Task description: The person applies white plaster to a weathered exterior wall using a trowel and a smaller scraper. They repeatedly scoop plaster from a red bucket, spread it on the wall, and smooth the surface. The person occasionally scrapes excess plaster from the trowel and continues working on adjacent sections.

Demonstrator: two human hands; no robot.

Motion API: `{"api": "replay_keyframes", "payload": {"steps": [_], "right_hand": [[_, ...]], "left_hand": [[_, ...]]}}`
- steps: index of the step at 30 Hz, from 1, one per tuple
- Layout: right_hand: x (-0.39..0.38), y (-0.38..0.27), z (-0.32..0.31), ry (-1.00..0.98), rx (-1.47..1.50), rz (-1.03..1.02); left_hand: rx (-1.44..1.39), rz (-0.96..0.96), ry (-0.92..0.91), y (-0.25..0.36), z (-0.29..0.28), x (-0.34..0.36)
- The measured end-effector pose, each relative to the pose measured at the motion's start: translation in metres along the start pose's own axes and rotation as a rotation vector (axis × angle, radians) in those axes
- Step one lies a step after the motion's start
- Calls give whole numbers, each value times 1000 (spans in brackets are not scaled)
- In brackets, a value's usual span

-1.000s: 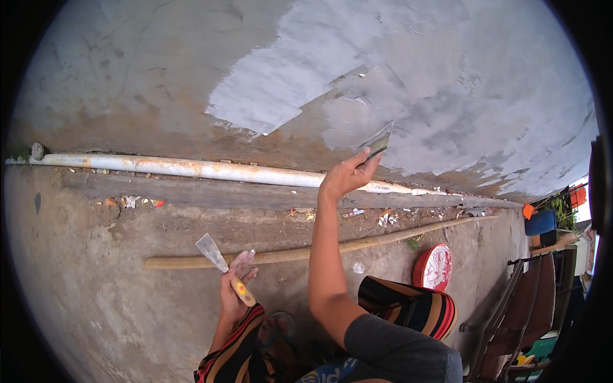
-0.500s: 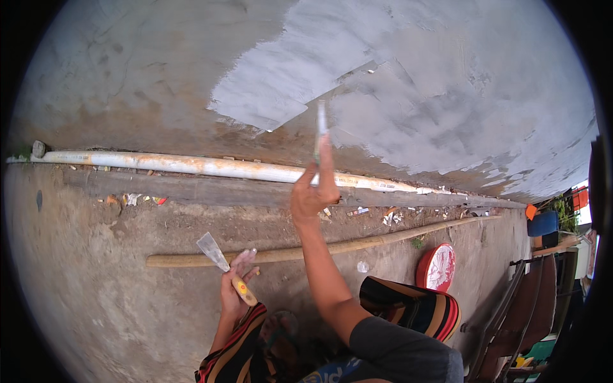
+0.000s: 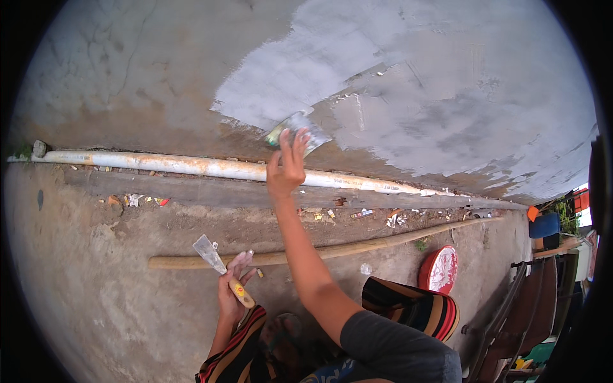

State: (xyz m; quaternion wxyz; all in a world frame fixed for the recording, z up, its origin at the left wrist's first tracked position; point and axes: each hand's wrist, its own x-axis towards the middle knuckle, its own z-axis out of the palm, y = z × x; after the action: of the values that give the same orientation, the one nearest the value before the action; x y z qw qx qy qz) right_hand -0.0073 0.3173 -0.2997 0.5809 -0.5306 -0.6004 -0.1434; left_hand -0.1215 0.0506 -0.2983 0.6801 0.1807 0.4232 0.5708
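Your right hand (image 3: 286,167) is stretched far out to the wall, fingers spread flat over a wide, thin metal scraper blade smeared with grey-white putty (image 3: 297,129), pressing it against the rough grey concrete wall (image 3: 128,70). The blade sits at the lower left edge of the pale grey skim coat (image 3: 396,83), just where fresh material meets bare concrete.

Your left hand (image 3: 231,290) is held near you, closed around the yellow wooden handle of a narrow steel putty knife (image 3: 220,268), its blade pointing up and to the left; it touches nothing else.

By the look of it, you are partway through. The skim coat covers the centre and right of the wall, with darker damp patches to the far right that seem less evenly finished. Everything left of the scraper is uncoated: cracked, stained concrete running to the left edge, plus the brown strip along the bottom of the wall above the long white plastic pipe (image 3: 191,166). I judge that a good share of the wall remains.

On the dirt floor nearer you lies a long pale bamboo pole (image 3: 357,246), and to the right of it stands a round red and white container lid (image 3: 438,269), beside your striped trouser leg (image 3: 408,306).
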Motion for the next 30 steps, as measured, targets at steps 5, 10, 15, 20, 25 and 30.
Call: {"api": "replay_keyframes", "payload": {"steps": [5,10,15,20,25,30], "right_hand": [[-26,-11,-76,-171,218,202],[41,6,-108,204,172,405],[74,-20,-79,257,254,395],[80,-34,-56,266,277,404],[59,-51,-44,48,95,87],[-43,-11,-62,-568,102,-65]], "left_hand": [[-56,18,-52,-3,8,0],[-73,11,-46,-5,10,-4],[-32,31,-34,2,12,-7],[-15,42,9,4,2,-12],[31,39,19,9,2,-12],[15,33,-36,2,10,-6]]}}
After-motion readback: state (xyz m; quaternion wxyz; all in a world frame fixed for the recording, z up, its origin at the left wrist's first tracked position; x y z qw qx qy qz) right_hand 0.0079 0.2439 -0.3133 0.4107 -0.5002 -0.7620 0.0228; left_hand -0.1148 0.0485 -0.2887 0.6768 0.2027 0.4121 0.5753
